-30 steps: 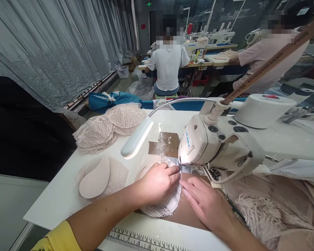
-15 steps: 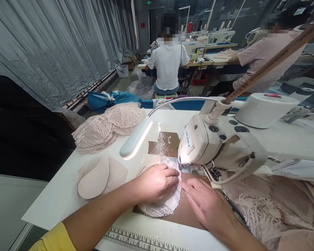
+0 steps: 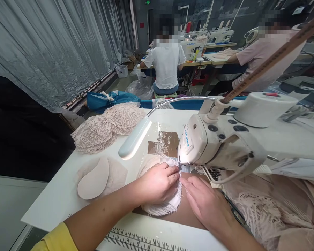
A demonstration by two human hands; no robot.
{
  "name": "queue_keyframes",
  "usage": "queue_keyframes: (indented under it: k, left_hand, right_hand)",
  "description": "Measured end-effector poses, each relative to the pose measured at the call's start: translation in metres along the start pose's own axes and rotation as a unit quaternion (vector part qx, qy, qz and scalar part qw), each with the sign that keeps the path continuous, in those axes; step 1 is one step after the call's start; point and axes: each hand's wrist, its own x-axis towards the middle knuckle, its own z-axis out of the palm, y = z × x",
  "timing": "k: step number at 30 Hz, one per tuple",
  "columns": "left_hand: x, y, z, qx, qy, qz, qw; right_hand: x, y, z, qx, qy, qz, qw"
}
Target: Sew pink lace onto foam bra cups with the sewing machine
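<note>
A pale lace bra cup (image 3: 161, 208) lies under the needle area of the white JUKI sewing machine (image 3: 197, 143), its trimmed edge facing right. Bent over the cup, my left hand (image 3: 161, 183) is closed on the fabric, fingertips close to the needle. My right hand (image 3: 205, 198) meets the cup's right edge just below the needle, fingers together and fingertips at the edge; its thumb's grip is partly hidden. Beneath the cup is a brown surface sheet (image 3: 188, 212). My hands and the machine head cover part of the seam.
A lamp (image 3: 134, 139) hangs left of the machine. Stacked lace cups (image 3: 102, 130) and a smooth beige cup piece (image 3: 93, 179) lie on the white table (image 3: 52, 195). Lace fabric (image 3: 267, 212) heaps at right. A ruler strip (image 3: 141, 240) runs along the front. Two people sit beyond.
The cup has shifted slightly up toward the needle, with my left hand moving along a little. My right hand stays at the edge almost unmoved.
</note>
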Motion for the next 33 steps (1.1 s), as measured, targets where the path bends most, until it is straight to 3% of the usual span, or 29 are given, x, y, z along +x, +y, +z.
queue_keyframes:
  k: [17, 33]
  left_hand:
    - [-0.001, -0.01, 0.005, 0.002, 0.013, 0.011, 1.0]
    - [0.001, -0.019, 0.006, -0.016, 0.014, 0.021, 1.0]
  right_hand:
    - [0.005, 0.002, 0.007, -0.038, 0.034, 0.014, 0.999]
    - [-0.013, 0.011, 0.015, 0.056, -0.003, 0.031, 0.998]
